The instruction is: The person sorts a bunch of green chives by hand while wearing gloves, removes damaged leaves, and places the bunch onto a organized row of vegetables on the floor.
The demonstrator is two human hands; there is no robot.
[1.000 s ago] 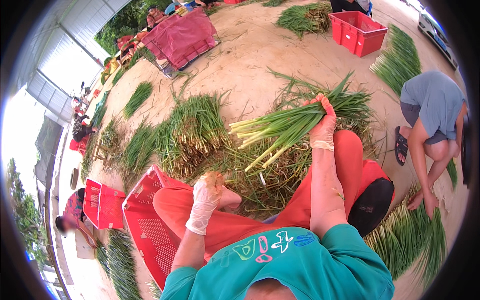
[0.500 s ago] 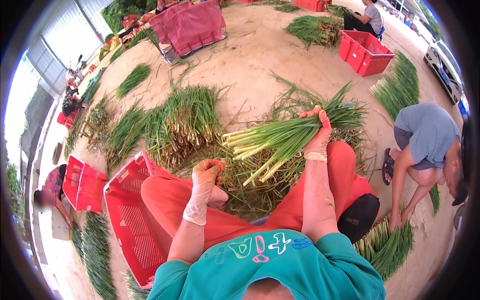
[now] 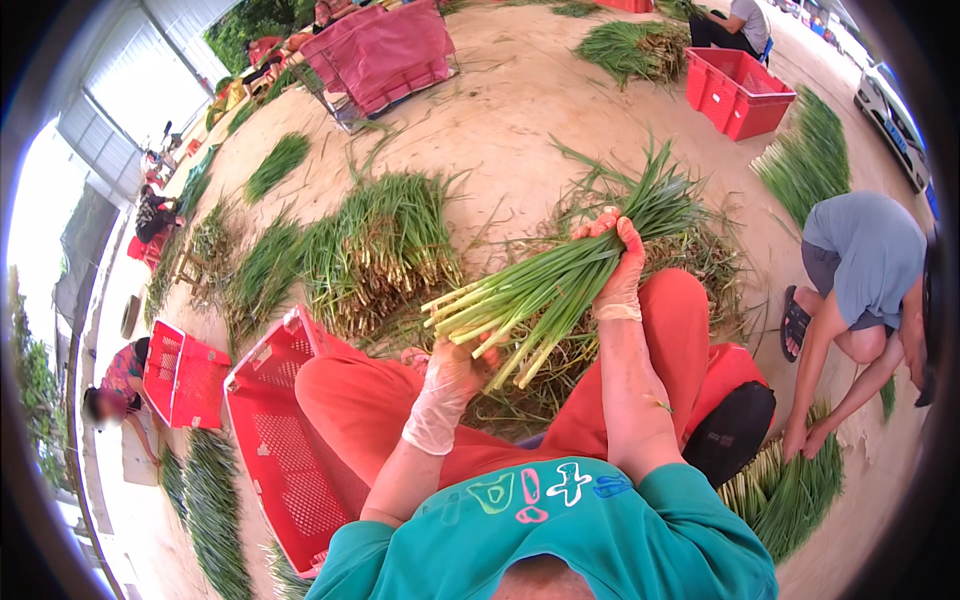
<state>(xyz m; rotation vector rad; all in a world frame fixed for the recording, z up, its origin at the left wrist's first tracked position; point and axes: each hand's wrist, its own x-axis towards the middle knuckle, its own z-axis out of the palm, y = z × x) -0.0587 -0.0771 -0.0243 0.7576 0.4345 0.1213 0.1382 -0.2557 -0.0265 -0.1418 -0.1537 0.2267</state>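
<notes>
My right hand (image 3: 620,270), in a pale thin glove stained orange at the fingers, is closed round a bunch of scallion-like green stalks (image 3: 550,290). Their pale cut ends point left and toward me, while the leafy tops fan out beyond the hand. My left hand (image 3: 455,372), in a similar glove, is up against the pale ends from below. The stalks cover its fingers, so their grip is hidden. Under the bunch, between my knees, lies a heap of loose stalks and brown trimmings (image 3: 525,405).
A red crate (image 3: 290,440) stands against my left leg. Ahead to the left lies a big pile of stalks with roots (image 3: 385,250). At right a person (image 3: 865,260) bends over a row of green bunches (image 3: 790,500). Another red crate (image 3: 740,95) stands far right.
My left hand has risen to the right, from apart to against the stalks' pale ends. My right hand has brought the bunch slightly left, its ends dipping nearer me.
</notes>
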